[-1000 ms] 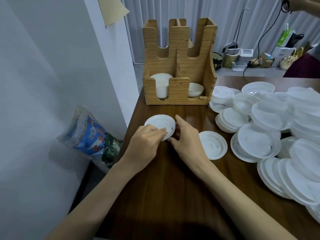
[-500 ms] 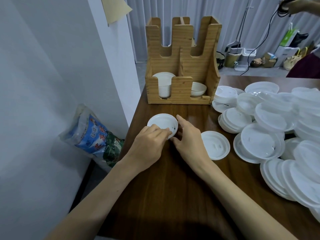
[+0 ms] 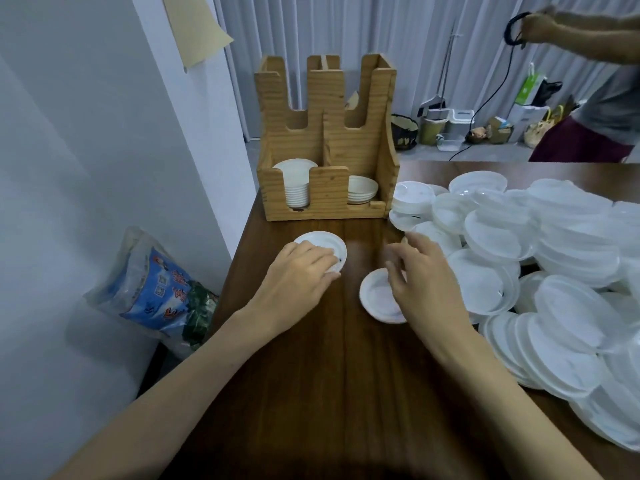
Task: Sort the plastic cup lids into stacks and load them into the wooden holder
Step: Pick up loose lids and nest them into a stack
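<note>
**mugrat:** so why was the left hand [image 3: 301, 271] parked on that small lid [image 3: 320, 242] instead of just dropping it in the holder?

**tbone_42:** my guess, it was pinning it down. Its fingers [image 3: 318, 255] lay lightly bent across the near half of the lid, resting on top rather than wrapped round it. So the lid sat flat on the surface [image 3: 311, 375], right in front of the wooden holder [image 3: 325, 140]. Looked like the base of a new stack, set near the slot it belonged in.

**mugrat:** and the right hand [image 3: 422, 271]?

**tbone_42:** that one hovered over a second small lid [image 3: 377, 303], between the first lid and the big pile [image 3: 519, 258]. Its fingers [image 3: 398, 258] were loosely curled and blurry, thumb down near the rim. Couldn't tell if it actually had hold of the lid or was only touching it. It looked the same size as the first, so it was probably meant to go on top.

**mugrat:** holder already had stuff in it, right?

**tbone_42:** yeah, the left compartment had a tallish stack [image 3: 296, 188] of small lids and the right one a low stack [image 3: 362, 190] of wider, dished ones. Sorted by size, I'd reckon. Most lids were in the heap on the right though, so loads left to do. Thin slippery plastic too, they'd nest crooked if not lined up first.
</note>
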